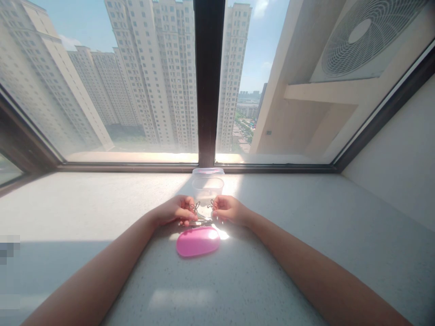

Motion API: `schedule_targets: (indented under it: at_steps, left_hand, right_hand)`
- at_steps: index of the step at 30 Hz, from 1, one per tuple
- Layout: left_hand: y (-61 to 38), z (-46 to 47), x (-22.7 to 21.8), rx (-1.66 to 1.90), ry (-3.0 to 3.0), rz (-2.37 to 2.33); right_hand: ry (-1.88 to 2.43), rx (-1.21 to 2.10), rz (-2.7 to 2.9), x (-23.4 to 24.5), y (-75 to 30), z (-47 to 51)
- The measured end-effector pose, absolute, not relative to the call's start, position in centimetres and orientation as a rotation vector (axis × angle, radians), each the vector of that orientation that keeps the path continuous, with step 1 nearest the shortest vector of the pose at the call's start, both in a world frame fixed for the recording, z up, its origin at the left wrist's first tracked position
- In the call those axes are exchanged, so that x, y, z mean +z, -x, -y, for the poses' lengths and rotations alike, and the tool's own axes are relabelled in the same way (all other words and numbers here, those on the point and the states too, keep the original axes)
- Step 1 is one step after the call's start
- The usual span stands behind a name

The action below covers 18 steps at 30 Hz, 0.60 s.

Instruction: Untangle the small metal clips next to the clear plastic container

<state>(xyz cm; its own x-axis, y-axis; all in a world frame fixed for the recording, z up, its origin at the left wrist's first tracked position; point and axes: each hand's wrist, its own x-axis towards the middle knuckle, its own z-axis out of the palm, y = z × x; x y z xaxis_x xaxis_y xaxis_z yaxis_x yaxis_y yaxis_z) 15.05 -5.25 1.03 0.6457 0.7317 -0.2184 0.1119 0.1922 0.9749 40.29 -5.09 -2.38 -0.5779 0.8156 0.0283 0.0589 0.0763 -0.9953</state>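
Observation:
My left hand is closed in a pinch on a small looped metal wire piece. Opposite it, a similar bent wire piece is pinched in the fingers of my right hand. A narrow gap separates the two pieces; their exact kind is too small to tell. Several shiny metal pieces lie just below, between the hands. Nearer to me, a pink oval plastic piece, like a lid or shallow dish, rests flat. Beyond my hands stands a clear plastic box.
A pale speckled windowsill lies under everything, with bright sun patches. A dark window frame rises behind the box, and a white wall borders the right side. Tall buildings and a fan unit are outside the glass.

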Motion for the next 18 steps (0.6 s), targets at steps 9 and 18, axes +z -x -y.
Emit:
schedule_targets:
  at_steps: [9,18]
  left_hand:
    - [-15.09,5.18,0.92,0.526,-1.321,-0.727]
    - [-14.63,4.97,0.39,0.478,-1.390,-0.768]
  right_hand:
    - [0.873,1.580,1.731,-2.35,-40.32,5.12]
    - [0.837,1.598,1.691,-2.30,-40.41,5.08]
